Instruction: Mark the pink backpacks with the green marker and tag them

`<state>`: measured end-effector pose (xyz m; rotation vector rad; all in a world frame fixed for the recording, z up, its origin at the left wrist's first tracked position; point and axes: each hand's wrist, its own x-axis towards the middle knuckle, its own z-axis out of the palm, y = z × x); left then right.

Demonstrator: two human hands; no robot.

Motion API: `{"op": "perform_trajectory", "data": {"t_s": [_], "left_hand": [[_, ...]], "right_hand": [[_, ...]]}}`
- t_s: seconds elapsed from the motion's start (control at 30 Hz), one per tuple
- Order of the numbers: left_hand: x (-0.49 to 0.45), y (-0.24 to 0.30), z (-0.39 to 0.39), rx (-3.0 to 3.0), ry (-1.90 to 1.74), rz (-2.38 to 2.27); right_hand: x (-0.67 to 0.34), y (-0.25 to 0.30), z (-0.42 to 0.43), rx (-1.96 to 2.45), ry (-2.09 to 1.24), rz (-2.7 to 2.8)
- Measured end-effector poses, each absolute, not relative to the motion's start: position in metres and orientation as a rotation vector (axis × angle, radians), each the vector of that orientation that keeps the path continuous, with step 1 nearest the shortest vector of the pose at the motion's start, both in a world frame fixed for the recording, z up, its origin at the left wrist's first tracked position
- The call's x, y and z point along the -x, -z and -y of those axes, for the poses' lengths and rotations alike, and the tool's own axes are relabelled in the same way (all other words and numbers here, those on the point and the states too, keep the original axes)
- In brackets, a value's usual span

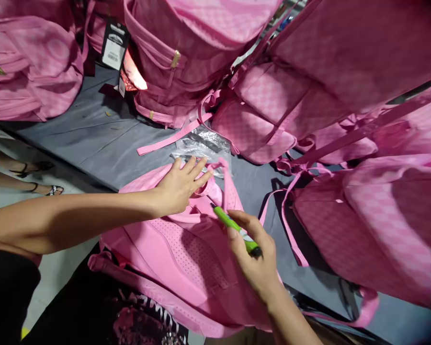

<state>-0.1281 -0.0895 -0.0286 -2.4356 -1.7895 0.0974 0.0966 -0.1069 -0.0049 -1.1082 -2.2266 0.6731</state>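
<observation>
A pink backpack lies back-side up on the grey table right in front of me, its perforated padding facing up. My left hand rests flat on the backpack's top end, fingers spread, near its carry loop. My right hand grips a green tool, shaped like a pen or lighter, its tip pointing at the top of the backpack close to the left hand's fingers.
Several more pink backpacks are piled around the table's far and right sides, one with a hang tag. A crumpled clear plastic bag lies beyond my left hand. Another person's sandalled feet stand on the floor at left.
</observation>
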Motion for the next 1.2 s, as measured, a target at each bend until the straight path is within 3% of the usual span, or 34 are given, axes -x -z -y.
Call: {"op": "perform_trajectory", "data": {"t_s": [0.1, 0.2, 0.47, 0.87, 1.2], "left_hand": [[0.127, 0.029, 0.088, 2.436, -0.113, 1.799], [0.126, 0.027, 0.089, 2.443, -0.127, 1.804], [0.124, 0.029, 0.083, 2.489, -0.148, 1.783], [0.118, 0.023, 0.080, 2.507, -0.245, 1.744], [0.120, 0.021, 0.077, 2.542, -0.265, 1.730]], "right_hand": [[-0.082, -0.009, 0.085, 1.154, -1.098, 2.336], [-0.067, -0.016, 0.061, 1.032, -1.255, 2.565], [-0.069, -0.023, 0.069, 0.944, -0.948, 2.912], [-0.064, -0.016, 0.072, 0.958, -0.997, 2.916], [-0.058, -0.020, 0.078, 1.002, -0.824, 2.986]]}}
